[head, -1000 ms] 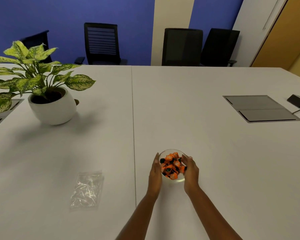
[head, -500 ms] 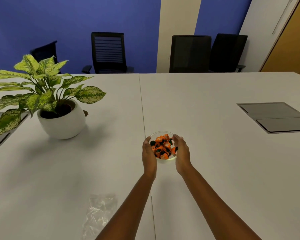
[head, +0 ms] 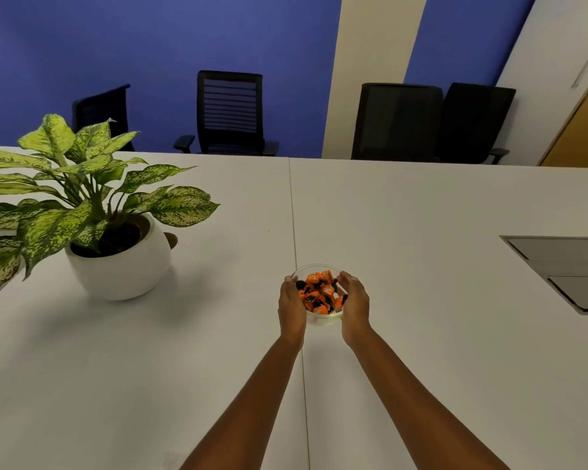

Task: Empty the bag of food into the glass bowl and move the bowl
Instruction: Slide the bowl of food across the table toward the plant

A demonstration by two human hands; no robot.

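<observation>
A small glass bowl [head: 314, 268] holds several orange-and-black wrapped sweets [head: 320, 292]. It sits near the middle of the white table [head: 421, 215], right beside the seam between the two tabletops. My left hand [head: 291, 305] cups its left side and my right hand [head: 354, 303] cups its right side, both arms stretched far forward. Whether the bowl rests on the table or hangs just above it I cannot tell. The emptied plastic bag is out of view.
A potted plant in a round white pot [head: 121, 266] stands at the left. A grey cable hatch [head: 567, 269] is set into the table at the right. Black office chairs [head: 230, 113] line the far edge.
Both hands have carried the bowl farther away from me across the table. The view has tilted up, and the clear empty bag has dropped out of the bottom of the frame.
</observation>
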